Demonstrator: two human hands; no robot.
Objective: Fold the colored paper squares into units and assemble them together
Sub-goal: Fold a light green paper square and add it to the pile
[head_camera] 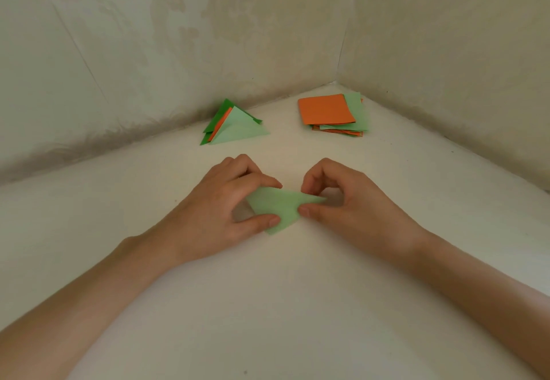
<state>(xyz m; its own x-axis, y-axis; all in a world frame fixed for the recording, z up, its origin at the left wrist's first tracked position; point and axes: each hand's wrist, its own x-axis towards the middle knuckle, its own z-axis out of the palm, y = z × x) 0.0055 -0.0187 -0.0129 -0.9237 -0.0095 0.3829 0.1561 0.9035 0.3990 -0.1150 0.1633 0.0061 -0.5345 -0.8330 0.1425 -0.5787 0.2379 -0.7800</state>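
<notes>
Looking down from the head cam, I'm seeing both bare forearms coming in from the bottom corners and meeting over a pale white tabletop point(297, 305). Right in the middle, a light green paper piece point(276, 205) is lying flat on the surface, already folded into a pointed, roughly triangular shape. My left hand point(226, 204) is curling over its left side, thumb pressing down on the near corner and the index fingertip sitting on the far edge. My right hand point(339, 198) is pinching the pointed right tip, thumb on the near side and the bent fingers coming down from above. So both hands are gripping the same green piece, neither one relaxed.

Further back on the left, a small pile of folded triangular units point(233, 125) is sitting near the wall, mixing dark green, orange and light green. I can't tell if they're slotted together or just stacked. Off to the right of that, tucked toward the corner, a loose stack of unfolded squares point(333, 114) is waiting, orange on top with light green sheets poking out underneath. Patterned beige walls point(178, 37) are closing in behind everything.
</notes>
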